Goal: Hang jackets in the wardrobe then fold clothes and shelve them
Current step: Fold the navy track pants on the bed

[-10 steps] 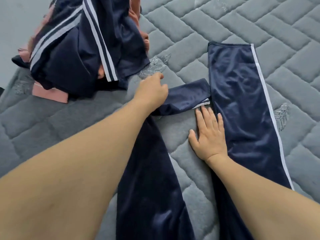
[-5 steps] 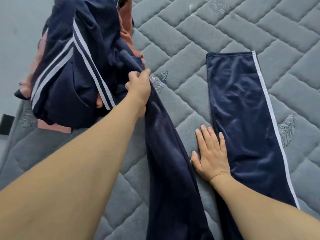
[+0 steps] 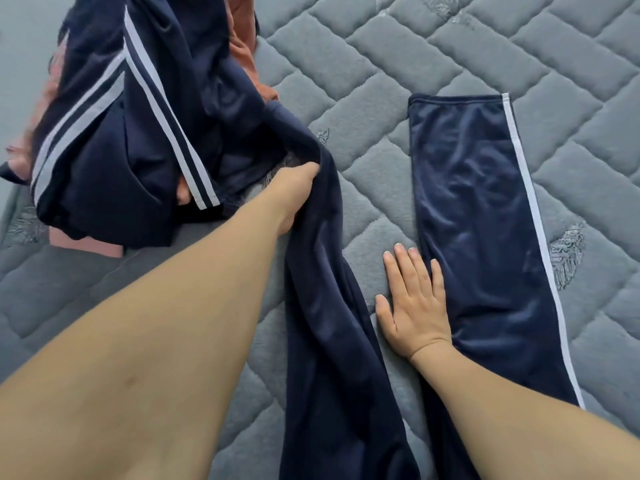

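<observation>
Navy track pants [image 3: 485,237] spread on grey mattress [image 3: 485,57] — left hand [image 3: 298,192] grasping one leg, right hand [image 3: 415,306] flat, fingers released.

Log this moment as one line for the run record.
step: straightening navy track pants on grey quilted mattress | left hand: grip on left trouser leg | right hand: flat beside right trouser leg | clothes pile: far left
</observation>
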### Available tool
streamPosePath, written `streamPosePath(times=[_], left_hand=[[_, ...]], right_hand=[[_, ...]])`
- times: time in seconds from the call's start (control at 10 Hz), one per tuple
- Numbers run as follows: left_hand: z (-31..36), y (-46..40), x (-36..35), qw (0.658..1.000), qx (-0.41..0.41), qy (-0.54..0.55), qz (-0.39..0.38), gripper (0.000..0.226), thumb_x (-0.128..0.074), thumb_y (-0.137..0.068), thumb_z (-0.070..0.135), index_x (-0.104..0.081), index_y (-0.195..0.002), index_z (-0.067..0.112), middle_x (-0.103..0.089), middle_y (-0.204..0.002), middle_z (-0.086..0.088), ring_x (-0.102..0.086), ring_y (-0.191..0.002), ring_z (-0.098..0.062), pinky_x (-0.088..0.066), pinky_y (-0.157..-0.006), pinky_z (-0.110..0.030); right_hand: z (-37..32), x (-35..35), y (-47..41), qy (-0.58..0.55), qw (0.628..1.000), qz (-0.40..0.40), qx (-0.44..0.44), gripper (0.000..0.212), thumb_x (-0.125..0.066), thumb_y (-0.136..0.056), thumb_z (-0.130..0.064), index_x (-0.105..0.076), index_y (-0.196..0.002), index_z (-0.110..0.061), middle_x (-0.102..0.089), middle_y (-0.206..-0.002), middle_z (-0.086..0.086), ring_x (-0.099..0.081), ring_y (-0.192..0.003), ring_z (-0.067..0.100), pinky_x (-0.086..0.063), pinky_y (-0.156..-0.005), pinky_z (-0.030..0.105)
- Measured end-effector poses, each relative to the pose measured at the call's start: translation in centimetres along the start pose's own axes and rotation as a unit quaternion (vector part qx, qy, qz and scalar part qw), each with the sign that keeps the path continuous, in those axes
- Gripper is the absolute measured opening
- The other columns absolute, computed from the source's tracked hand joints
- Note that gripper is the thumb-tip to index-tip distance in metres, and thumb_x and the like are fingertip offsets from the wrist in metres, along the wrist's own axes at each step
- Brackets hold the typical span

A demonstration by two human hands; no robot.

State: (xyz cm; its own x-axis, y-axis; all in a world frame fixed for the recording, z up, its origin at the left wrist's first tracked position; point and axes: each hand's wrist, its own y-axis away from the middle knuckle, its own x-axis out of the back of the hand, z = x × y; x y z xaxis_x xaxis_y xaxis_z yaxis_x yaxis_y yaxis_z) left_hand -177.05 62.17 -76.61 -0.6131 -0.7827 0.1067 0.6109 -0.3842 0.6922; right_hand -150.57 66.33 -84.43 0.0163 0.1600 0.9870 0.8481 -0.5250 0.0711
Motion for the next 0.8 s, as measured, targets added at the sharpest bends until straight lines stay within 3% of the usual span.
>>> streamPosePath(times=[0.1, 0.2, 0.3, 0.4, 0.5, 0.6, 0.7, 0.8], left_hand=[[0.5, -0.3, -1.1, 1.0, -0.003, 0.002, -0.009, 0.018, -0.051, -0.093, 0.022, -0.068, -0.1, 0.019, -0.074, -0.09, -0.001, -0.068, -0.091, -0.019, -0.054, -0.083, -0.034], [1.7, -0.5, -2.6, 1.0, -0.002, -0.008, 0.009, 0.03, -0.051, -0.094, 0.02, -0.061, -0.121, 0.012, -0.068, -0.106, -0.005, -0.064, -0.099, -0.023, -0.053, -0.093, -0.04], [2.6, -1.2, -3.8, 1.0, 0.024, -0.003, 0.008, 0.033, -0.065, -0.089, 0.029, -0.065, -0.118, 0.013, -0.071, -0.1, -0.004, -0.068, -0.095, -0.022, -0.056, -0.087, -0.035], [3.0, -1.2, -4.8, 0.998, -0.013, -0.047, 0.028, 0.038, -0.055, -0.096, 0.019, -0.058, -0.131, 0.006, -0.066, -0.121, -0.011, -0.063, -0.095, -0.021, -0.051, -0.065, -0.023], [2.9, -1.8, -5.4, 0.997, 0.005, -0.077, 0.009, 0.034, -0.047, -0.099, 0.018, -0.058, -0.129, 0.007, -0.063, -0.127, -0.014, -0.06, -0.103, -0.022, -0.051, -0.072, -0.027], [3.0, -1.1, -5.9, 0.992, 0.036, -0.116, -0.019, 0.029, -0.042, -0.101, 0.018, -0.059, -0.121, 0.006, -0.065, -0.115, -0.016, -0.057, -0.118, -0.031, -0.046, -0.096, -0.038], [3.0, -1.2, -6.6, 0.991, -0.013, -0.135, -0.008, 0.036, -0.039, -0.102, 0.018, -0.056, -0.131, 0.004, -0.06, -0.13, -0.016, -0.061, -0.107, -0.028, -0.051, -0.073, -0.028], [2.5, -1.7, -7.4, 0.951, -0.048, -0.305, 0.0, 0.042, -0.042, -0.095, 0.024, -0.057, -0.131, 0.007, -0.055, -0.137, -0.016, -0.056, -0.113, -0.033, -0.051, -0.09, -0.039]], right_hand=[[-0.1, 0.1, 0.0, 0.002, 1.0, -0.002, 0.001, 0.068, -0.035, -0.09, -0.039, -0.035, -0.151, -0.009, -0.029, -0.159, 0.01, -0.025, -0.147, 0.028, -0.012, -0.119, 0.053], [-0.1, 0.1, 0.1, 0.001, 1.0, -0.005, 0.001, 0.067, -0.034, -0.091, -0.038, -0.034, -0.152, -0.01, -0.028, -0.159, 0.009, -0.024, -0.148, 0.027, -0.011, -0.119, 0.053], [0.0, 0.1, 0.1, 0.0, 1.0, -0.001, 0.004, 0.066, -0.035, -0.091, -0.037, -0.035, -0.151, -0.01, -0.029, -0.159, 0.01, -0.025, -0.147, 0.028, -0.011, -0.119, 0.053], [0.0, 0.1, 0.0, 0.001, 1.0, 0.003, 0.007, 0.065, -0.035, -0.091, -0.036, -0.036, -0.15, -0.009, -0.031, -0.158, 0.01, -0.027, -0.146, 0.028, -0.012, -0.118, 0.053], [0.0, 0.1, 0.0, -0.001, 1.0, 0.007, 0.007, 0.065, -0.035, -0.091, -0.036, -0.037, -0.15, -0.009, -0.031, -0.158, 0.01, -0.026, -0.146, 0.028, -0.012, -0.118, 0.053], [0.1, 0.1, 0.1, -0.006, 1.0, 0.007, 0.008, 0.064, -0.035, -0.091, -0.035, -0.037, -0.15, -0.009, -0.031, -0.158, 0.01, -0.025, -0.147, 0.028, -0.012, -0.118, 0.053], [0.1, 0.0, 0.0, -0.005, 1.0, 0.006, 0.008, 0.064, -0.036, -0.091, -0.035, -0.037, -0.15, -0.009, -0.03, -0.158, 0.009, -0.025, -0.147, 0.028, -0.013, -0.118, 0.053], [0.2, -0.2, 0.0, -0.006, 1.0, 0.005, 0.009, 0.065, -0.036, -0.092, -0.036, -0.036, -0.151, -0.01, -0.029, -0.159, 0.009, -0.025, -0.147, 0.028, -0.012, -0.119, 0.053]])
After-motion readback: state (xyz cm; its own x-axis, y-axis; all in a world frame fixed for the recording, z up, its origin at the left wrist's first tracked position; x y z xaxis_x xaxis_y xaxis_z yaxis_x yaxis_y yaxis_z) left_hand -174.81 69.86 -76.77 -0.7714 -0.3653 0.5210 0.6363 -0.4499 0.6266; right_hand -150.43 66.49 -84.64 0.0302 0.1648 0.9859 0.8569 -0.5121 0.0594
